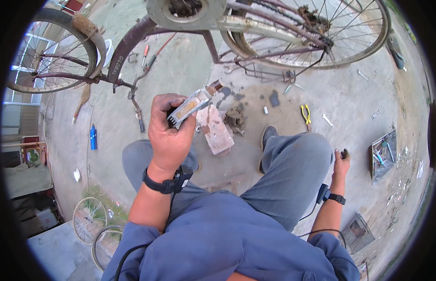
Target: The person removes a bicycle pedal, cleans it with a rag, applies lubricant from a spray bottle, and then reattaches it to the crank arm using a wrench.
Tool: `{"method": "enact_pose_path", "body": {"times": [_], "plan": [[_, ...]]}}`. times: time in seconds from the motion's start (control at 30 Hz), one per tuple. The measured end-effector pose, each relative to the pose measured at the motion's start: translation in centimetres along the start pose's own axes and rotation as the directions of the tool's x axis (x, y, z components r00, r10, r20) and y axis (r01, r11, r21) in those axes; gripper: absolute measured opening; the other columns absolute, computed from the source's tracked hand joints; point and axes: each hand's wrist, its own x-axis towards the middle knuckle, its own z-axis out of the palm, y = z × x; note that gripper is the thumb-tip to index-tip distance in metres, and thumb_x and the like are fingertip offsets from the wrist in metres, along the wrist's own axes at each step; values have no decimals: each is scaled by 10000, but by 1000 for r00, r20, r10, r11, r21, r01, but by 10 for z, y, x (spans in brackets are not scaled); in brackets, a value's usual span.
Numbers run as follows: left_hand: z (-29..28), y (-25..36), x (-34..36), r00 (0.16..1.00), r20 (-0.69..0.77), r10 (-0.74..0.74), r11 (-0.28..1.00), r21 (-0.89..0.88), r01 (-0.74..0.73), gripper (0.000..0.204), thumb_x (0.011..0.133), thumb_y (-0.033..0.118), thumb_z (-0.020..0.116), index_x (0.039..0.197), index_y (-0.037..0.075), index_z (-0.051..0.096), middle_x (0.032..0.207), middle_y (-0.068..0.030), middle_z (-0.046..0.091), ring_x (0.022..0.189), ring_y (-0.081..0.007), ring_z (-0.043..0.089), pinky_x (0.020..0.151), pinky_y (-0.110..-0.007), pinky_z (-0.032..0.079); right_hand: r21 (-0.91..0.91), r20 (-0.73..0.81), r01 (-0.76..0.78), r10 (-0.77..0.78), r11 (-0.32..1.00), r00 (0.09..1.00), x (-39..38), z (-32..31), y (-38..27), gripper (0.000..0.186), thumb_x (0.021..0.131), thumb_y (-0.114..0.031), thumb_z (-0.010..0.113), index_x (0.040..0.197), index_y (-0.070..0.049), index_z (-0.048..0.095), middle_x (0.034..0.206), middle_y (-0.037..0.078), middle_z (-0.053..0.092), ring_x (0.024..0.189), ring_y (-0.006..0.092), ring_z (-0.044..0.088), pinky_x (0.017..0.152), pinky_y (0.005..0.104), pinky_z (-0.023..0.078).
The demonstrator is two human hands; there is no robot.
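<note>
My left hand (166, 133) grips a silver bicycle pedal (187, 107) with a yellow reflector, held tilted above a pale reddish brick (213, 136) on the ground. A dark crumpled rag (234, 119) lies beside the brick. My right hand (341, 161) is beside my right knee (311, 154), its fingers curled; whether the dark shape at them is a held object or grime I cannot make out. Overhead in the view, a maroon bicycle frame (133, 44) with rusty wheels spans the top, its handlebar lying toward the ground.
Yellow pliers (306, 113), several spanners (327, 120), a red screwdriver (145, 55) and a blue bottle (93, 138) lie around me. A metal tool tray (375, 173) is at the right, an open box (354, 236) below it. Loose wheels (78, 225) stand at the lower left.
</note>
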Motion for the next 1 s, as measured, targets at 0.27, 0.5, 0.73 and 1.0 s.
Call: {"method": "enact_pose_path", "body": {"times": [0.27, 0.5, 0.73, 1.0], "plan": [[-3, -4, 37, 782, 292, -551, 370, -754, 543, 436, 869, -22, 710, 1239, 33, 486, 1160, -74, 599, 1066, -167, 615, 927, -337, 531, 447, 332, 408, -571, 796, 751, -44, 14, -344, 453, 917, -142, 709, 1311, 23, 559, 1142, 116, 665, 1027, 180, 643, 903, 296, 502], [2, -20, 94, 681, 528, -507, 37, -776, 629, 533, 838, 86, 776, 1275, 66, 472, 1244, -87, 609, 1179, -227, 594, 1020, -439, 476, 575, 669, 509, -726, 641, 160, -115, 116, -502, 642, 717, -292, 870, 1231, 11, 632, 1117, 129, 666, 994, 237, 671, 831, 338, 543], [-24, 21, 141, 587, 561, -584, -87, -762, 642, 531, 860, 89, 756, 1297, 72, 454, 1310, -92, 566, 1229, -233, 555, 1060, -438, 435, 539, 772, 75, -527, 839, 355, -175, 134, -562, 424, 842, -117, 780, 1178, 61, 593, 1128, 174, 607, 1028, 249, 647, 831, 355, 559], [-77, 90, 193, 546, 425, -722, 169, -657, 734, 577, 907, 123, 720, 1382, 6, 416, 1324, -116, 535, 1237, -222, 529, 1085, -405, 390, 448, 835, -257, -298, 856, 462, -216, 92, -624, 308, 925, -123, 719, 1140, 58, 591, 1007, 76, 676, 911, 98, 621, 771, 268, 549]]}}
